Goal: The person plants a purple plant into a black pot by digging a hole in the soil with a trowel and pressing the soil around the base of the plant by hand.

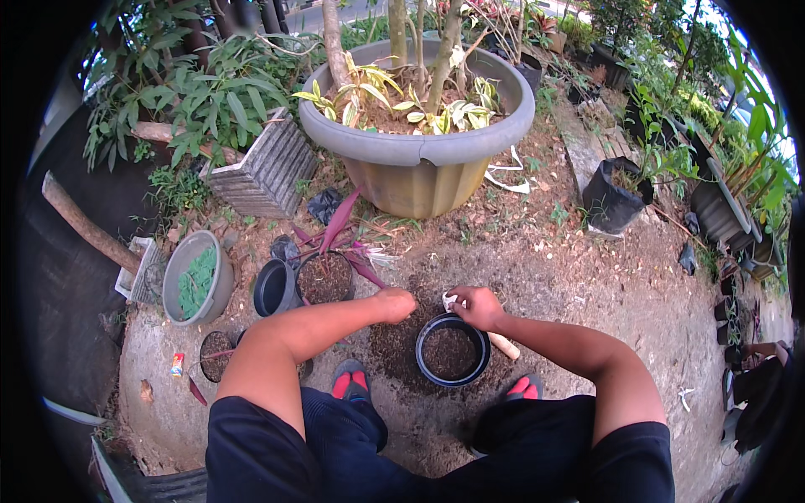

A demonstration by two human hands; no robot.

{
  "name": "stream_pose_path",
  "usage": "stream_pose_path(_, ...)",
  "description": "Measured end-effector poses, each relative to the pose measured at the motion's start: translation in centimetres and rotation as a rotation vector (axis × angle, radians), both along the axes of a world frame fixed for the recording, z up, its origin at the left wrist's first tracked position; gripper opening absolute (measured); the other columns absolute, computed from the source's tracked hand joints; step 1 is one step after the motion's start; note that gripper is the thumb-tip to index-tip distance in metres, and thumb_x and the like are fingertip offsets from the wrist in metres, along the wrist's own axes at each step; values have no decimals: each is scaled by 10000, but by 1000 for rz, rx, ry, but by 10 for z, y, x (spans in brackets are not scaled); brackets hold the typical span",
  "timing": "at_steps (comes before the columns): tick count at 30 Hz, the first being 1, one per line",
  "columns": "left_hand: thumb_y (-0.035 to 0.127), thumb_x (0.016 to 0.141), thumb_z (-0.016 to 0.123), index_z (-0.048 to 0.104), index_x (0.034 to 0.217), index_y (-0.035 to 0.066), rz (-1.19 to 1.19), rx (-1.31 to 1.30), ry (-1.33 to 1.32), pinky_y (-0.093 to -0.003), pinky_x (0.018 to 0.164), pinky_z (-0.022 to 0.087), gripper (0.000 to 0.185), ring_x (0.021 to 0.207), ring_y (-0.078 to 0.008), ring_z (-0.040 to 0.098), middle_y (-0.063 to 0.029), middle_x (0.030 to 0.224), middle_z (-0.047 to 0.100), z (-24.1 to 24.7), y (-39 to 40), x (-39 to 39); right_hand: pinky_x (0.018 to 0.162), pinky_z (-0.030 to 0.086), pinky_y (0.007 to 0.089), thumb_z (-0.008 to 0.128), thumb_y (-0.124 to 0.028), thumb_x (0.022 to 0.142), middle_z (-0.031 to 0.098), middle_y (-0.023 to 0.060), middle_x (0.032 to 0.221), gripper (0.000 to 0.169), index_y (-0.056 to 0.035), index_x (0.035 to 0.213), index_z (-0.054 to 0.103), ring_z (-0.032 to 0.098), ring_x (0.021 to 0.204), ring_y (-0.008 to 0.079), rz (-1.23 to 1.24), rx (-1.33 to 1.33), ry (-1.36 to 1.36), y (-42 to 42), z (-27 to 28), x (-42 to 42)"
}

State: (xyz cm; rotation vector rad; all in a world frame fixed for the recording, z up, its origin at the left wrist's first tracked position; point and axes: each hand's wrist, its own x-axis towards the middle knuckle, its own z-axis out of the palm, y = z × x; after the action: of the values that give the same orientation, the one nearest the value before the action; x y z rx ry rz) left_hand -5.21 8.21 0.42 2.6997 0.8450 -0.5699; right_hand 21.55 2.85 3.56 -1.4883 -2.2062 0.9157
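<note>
My right hand [476, 307] grips a small white piece [448, 302], perhaps foam or crumpled plastic, just above the far rim of a round black plant pot [420, 352]. Dark soil [450, 353] lies inside that pot, which stands on the ground between my feet. Under my right wrist, a pale wooden stick or handle [505, 346] shows at one end; the rest is hidden. My left hand [397, 305] is curled over spilled soil [393, 346], left of the pot. Its fingers are mostly out of sight, so whether it holds anything is unclear.
A huge planter [415, 179] with trunks stands ahead. On the left are a purple-leaved potted plant [324, 276], an unfilled black pot [273, 288] and a grey tub [220, 283] with green contents. A black grow bag [613, 198] stands right; another person [761, 390] is at the far right.
</note>
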Motion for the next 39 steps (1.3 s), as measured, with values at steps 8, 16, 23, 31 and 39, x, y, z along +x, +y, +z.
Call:
stream_pose_path(8, 272, 912, 704, 726, 993, 47, 23, -5, -39, -491, 866, 574, 240, 981, -392, 716, -179, 994, 741, -24, -7, -8, 868, 580, 449, 686, -219, 869, 688, 122, 1042, 337, -104, 1185, 665, 685, 979, 345, 714, 219, -191, -25, -19, -4)
stream_pose_path(16, 251, 878, 713, 743, 1024, 60, 73, -86, -123, -481, 906, 577, 242, 1026, -358, 715, -147, 1061, 742, -10, -7, -4, 886, 601, 464, 711, -198, 807, 658, 156, 1264, 357, -92, 1148, 711, 646, 1171, 364, 854, -2, -754, -48, -70, -4)
stream_pose_path(23, 248, 888, 717, 741, 1012, 113, -1, 79, -598, -440, 849, 553, 184, 1024, -293, 673, -66, 993, 700, 18, -9, 9, 846, 598, 475, 638, -127, 838, 751, 193, 950, 180, -49, 935, 769, 738, 955, 379, 794, -4, -608, -55, -55, -5)
stream_pose_path(31, 336, 887, 728, 747, 916, 134, -705, -89, -658, -403, 727, 517, 205, 878, -246, 651, -20, 834, 657, 54, -38, 51, 815, 594, 447, 709, -105, 775, 762, 168, 963, 202, -95, 965, 779, 743, 927, 341, 540, -159, -376, -45, -50, 0)
stream_pose_path(39, 557, 1034, 465, 760, 1088, 57, -374, -455, -56, -487, 972, 537, 584, 1091, -401, 677, -192, 1102, 745, 19, -82, 50, 758, 586, 352, 809, -71, 762, 768, 87, 850, 217, -67, 977, 779, 743, 811, 200, 201, -227, -43, -23, -24, 11)
